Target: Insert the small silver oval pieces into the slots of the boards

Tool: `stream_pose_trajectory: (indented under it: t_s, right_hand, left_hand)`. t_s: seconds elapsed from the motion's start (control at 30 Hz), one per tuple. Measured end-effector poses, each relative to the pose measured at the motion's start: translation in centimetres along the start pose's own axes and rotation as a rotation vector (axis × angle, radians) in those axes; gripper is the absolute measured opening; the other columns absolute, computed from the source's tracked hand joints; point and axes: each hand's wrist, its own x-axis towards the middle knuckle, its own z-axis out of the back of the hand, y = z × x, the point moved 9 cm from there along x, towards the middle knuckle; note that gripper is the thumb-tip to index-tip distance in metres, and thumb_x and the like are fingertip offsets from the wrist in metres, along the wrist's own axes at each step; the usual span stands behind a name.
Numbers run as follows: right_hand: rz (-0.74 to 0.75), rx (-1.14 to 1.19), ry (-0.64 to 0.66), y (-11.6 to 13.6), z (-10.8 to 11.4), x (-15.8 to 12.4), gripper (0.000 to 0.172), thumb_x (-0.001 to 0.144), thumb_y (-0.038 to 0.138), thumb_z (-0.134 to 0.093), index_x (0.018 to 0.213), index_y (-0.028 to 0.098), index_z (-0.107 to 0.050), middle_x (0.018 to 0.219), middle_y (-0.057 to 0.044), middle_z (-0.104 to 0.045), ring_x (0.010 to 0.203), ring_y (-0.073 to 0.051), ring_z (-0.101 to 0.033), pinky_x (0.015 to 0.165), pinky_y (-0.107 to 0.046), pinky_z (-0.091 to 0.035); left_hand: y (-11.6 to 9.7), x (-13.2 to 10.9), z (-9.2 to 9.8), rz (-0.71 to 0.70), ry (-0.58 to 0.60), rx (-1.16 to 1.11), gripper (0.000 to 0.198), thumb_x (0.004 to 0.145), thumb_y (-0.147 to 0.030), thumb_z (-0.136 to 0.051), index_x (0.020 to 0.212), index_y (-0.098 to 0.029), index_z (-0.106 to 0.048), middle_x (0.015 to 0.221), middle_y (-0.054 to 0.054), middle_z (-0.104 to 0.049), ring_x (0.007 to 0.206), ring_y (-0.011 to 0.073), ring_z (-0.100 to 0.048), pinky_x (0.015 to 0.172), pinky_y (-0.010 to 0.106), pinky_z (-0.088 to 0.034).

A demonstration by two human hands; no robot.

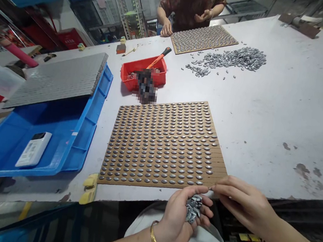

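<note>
A heap of small grey oval metal pieces (194, 208) lies in the palm of my left hand (176, 220), which is cupped and turned up below the near edge of the board. My right hand (239, 194) is pinched beside the left fingertips at the board's near right corner. What sits between its fingers is too small to make out. In front of me the brown ridged board (216, 176) carries rows of the same oval pieces. Bare grooves show along its right side, mostly near the lower right corner.
A blue tray (77, 154) with a white box (34, 149) and grey filled boards (61, 74) stands left. Beyond my board sit a red bin (128, 80) and a loose pile of metal pieces (238, 58). Across the table, a person works at another board (204, 38). Yellow blocks (89, 188) touch the near edge.
</note>
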Motion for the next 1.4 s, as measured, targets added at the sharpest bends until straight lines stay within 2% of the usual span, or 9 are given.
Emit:
stream_pose_trajectory:
  t_s: [0.13, 0.23, 0.4, 0.53, 0.6, 0.8, 1.0, 1.2, 1.4]
  right_hand:
    - [-0.057, -0.056, -0.036, -2.0, 0.9, -0.2, 0.02, 0.093, 0.016, -0.048, 0.106, 0.02, -0.062, 0.091, -0.008, -0.065, 0.082, -0.017, -0.064, 0.068, -0.026, -0.054]
    - [-0.072, -0.075, -0.047, -2.9, 1.1, -0.3, 0.018, 0.093, 0.015, -0.048, 0.104, 0.02, -0.062, 0.088, -0.007, -0.064, 0.079, -0.016, -0.063, 0.065, -0.025, -0.053]
    - [-0.084, -0.098, -0.044, -3.6, 0.9, -0.3, 0.018, 0.095, 0.016, -0.047, 0.104, 0.02, -0.061, 0.089, -0.007, -0.063, 0.081, -0.016, -0.061, 0.068, -0.027, -0.052]
    - [-0.05, -0.152, -0.014, -3.7, 0.1, -0.4, 0.018, 0.095, 0.015, -0.046, 0.105, 0.019, -0.06, 0.088, -0.007, -0.062, 0.079, -0.015, -0.059, 0.067, -0.027, -0.05]
    - [-0.023, -0.201, -0.009, -3.6, -0.4, -0.3, 0.018, 0.094, 0.014, -0.046, 0.105, 0.018, -0.06, 0.088, -0.007, -0.062, 0.079, -0.016, -0.058, 0.067, -0.028, -0.05]
    - [0.063, -0.332, 0.04, -3.1, -1.6, 0.2, 0.024, 0.093, 0.01, -0.042, 0.107, 0.018, -0.059, 0.094, -0.008, -0.063, 0.083, -0.018, -0.056, 0.068, -0.03, -0.048]
    - [0.059, -0.371, 0.059, -3.0, -1.7, 0.7, 0.024, 0.093, 0.01, -0.042, 0.104, 0.017, -0.062, 0.09, -0.008, -0.061, 0.08, -0.017, -0.055, 0.066, -0.028, -0.047]
    - [0.05, -0.346, 0.095, -3.4, -2.0, 0.8, 0.02, 0.09, 0.008, -0.046, 0.098, 0.016, -0.063, 0.087, -0.008, -0.059, 0.08, -0.018, -0.053, 0.067, -0.029, -0.047]
    - [0.002, -0.19, 0.037, -2.3, -0.9, 0.8, 0.024, 0.092, 0.011, -0.045, 0.11, 0.018, -0.06, 0.097, -0.01, -0.061, 0.089, -0.018, -0.057, 0.074, -0.031, -0.05]
  left_hand:
    - [0.3, -0.2, -0.4, 0.015, 0.051, 0.021, 0.025, 0.083, -0.023, -0.053, 0.106, -0.013, -0.053, 0.084, 0.009, -0.067, 0.065, 0.0167, -0.065, 0.057, 0.026, -0.048]
    - [0.5, -0.4, -0.6, 0.025, 0.081, 0.063, 0.021, 0.084, -0.03, -0.058, 0.097, -0.015, -0.051, 0.084, 0.009, -0.068, 0.064, 0.0154, -0.064, 0.056, 0.025, -0.048]
    - [0.8, -0.6, -0.5, 0.04, 0.109, 0.157, 0.033, 0.079, -0.043, -0.067, 0.09, -0.013, -0.059, 0.074, 0.006, -0.065, 0.055, 0.0109, -0.057, 0.05, 0.022, -0.044]
    - [1.1, -0.6, 0.1, 0.067, 0.058, 0.19, 0.035, 0.077, -0.044, -0.069, 0.09, -0.012, -0.065, 0.063, -0.001, -0.053, 0.048, 0.0053, -0.043, 0.043, 0.018, -0.031]
    - [1.2, -0.5, 0.2, 0.082, 0.036, 0.159, 0.033, 0.078, -0.041, -0.068, 0.092, -0.012, -0.066, 0.065, 0.0, -0.052, 0.051, 0.0059, -0.044, 0.044, 0.018, -0.03]
    - [1.0, -0.4, -0.2, 0.046, 0.082, 0.14, 0.028, 0.079, -0.028, -0.064, 0.097, -0.008, -0.067, 0.077, 0.007, -0.06, 0.061, 0.0103, -0.052, 0.051, 0.022, -0.038]
    - [1.3, -0.4, 0.0, 0.062, 0.076, 0.164, 0.026, 0.078, -0.034, -0.069, 0.092, -0.013, -0.062, 0.075, 0.006, -0.064, 0.061, 0.0112, -0.056, 0.053, 0.022, -0.041]
    - [0.6, -0.5, 0.6, 0.023, 0.01, 0.153, 0.027, 0.077, -0.035, -0.072, 0.088, -0.011, -0.064, 0.069, 0.001, -0.056, 0.056, 0.0061, -0.048, 0.05, 0.018, -0.037]
    - [-0.6, -0.4, 0.8, -0.045, -0.042, 0.061, 0.025, 0.077, -0.022, -0.071, 0.097, -0.012, -0.061, 0.082, 0.007, -0.064, 0.068, 0.0095, -0.057, 0.061, 0.021, -0.045]
